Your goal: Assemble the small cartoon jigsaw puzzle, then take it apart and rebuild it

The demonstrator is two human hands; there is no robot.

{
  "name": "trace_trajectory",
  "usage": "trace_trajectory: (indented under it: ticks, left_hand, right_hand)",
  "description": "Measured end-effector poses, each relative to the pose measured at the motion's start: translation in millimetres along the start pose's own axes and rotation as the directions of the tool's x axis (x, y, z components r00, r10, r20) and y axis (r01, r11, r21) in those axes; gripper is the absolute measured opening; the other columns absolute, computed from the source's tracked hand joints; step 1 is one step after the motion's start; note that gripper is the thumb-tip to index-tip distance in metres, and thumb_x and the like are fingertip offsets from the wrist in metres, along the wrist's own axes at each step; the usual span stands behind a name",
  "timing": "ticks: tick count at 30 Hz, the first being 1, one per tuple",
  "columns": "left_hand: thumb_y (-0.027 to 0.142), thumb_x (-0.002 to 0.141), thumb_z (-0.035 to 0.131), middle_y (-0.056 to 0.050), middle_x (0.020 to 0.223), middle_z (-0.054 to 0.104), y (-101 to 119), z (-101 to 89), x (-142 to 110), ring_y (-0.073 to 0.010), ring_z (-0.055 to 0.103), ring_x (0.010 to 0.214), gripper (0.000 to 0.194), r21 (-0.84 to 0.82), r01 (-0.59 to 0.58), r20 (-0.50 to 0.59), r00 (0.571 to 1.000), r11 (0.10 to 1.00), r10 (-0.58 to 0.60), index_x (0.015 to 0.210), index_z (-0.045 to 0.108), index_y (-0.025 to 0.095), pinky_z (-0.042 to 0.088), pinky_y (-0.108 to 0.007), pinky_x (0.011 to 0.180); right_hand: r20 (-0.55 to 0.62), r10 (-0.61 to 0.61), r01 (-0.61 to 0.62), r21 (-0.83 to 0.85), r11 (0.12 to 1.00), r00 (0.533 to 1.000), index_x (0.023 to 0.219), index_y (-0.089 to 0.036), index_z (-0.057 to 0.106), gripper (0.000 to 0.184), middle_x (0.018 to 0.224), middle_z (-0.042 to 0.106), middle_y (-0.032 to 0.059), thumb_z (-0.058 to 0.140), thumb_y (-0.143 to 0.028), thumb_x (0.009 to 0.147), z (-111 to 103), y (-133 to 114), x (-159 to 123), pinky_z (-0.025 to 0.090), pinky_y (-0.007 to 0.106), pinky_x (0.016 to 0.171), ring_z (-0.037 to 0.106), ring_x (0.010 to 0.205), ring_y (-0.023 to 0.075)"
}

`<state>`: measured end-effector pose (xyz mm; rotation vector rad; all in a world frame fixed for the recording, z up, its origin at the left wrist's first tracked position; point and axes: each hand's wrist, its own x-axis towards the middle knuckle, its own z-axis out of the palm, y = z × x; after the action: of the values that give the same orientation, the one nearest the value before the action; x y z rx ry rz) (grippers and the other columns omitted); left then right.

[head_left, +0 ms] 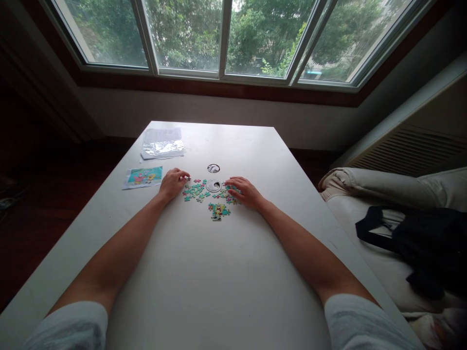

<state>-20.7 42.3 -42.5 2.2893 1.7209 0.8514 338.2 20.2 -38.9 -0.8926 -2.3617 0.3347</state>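
Loose jigsaw pieces (197,190), mostly teal, lie scattered in the middle of the white table (219,272). My left hand (173,184) is at their left edge, fingertips pinched on a small piece. My right hand (248,192) rests palm down over the pieces on the right, its fingers apart and hiding some of them. Between the hands sits a round tin (213,185), with a round lid-like disc (213,168) just beyond it. Nearer to me is a partly joined section of puzzle (218,212) with a yellow cartoon figure.
A teal picture sheet (143,177) with cartoon figures lies left of my left hand. Behind it are papers and a clear plastic bag (162,144). A pale sofa (350,214) with a dark bag (430,243) stands to the right. A window (224,39) is beyond the table.
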Motion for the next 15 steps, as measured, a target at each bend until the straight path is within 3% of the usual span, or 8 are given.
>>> trace_trajectory:
  ticks: [5, 15]
  left_hand:
    - [0.036, 0.086, 0.065, -0.008, 0.1, 0.064, 3.6, -0.7, -1.9, -0.0259, 0.057, 0.097, 0.023, 0.044, 0.033, -0.022, 0.999, 0.998, -0.032, 0.103, 0.077, 0.024, 0.047, -0.039, 0.091]
    - [0.033, 0.084, 0.066, -0.007, 0.097, 0.063, 2.5, -3.3, 3.3, -0.0255, 0.057, 0.095, 0.017, 0.025, 0.068, 0.041, 0.997, 0.997, -0.069, 0.094, 0.076, 0.024, 0.047, -0.038, 0.091]
  right_hand:
    - [0.002, 0.003, -0.003, 0.005, 1.0, 1.0, 0.131, -0.028, 0.065, 0.038, 0.126, 0.07, 0.0082, 0.051, -0.047, 0.101, -0.5, -1.1, 0.2, 0.045, 0.048, 0.11, 0.056, 0.128, 0.0271]
    - [-0.003, 0.008, -0.008, 0.012, 1.0, 1.0, 0.131, -0.028, 0.065, 0.039, 0.126, 0.07, 0.0083, 0.051, -0.049, 0.1, 0.1, -0.5, 0.4, 0.046, 0.049, 0.109, 0.057, 0.127, 0.0274]
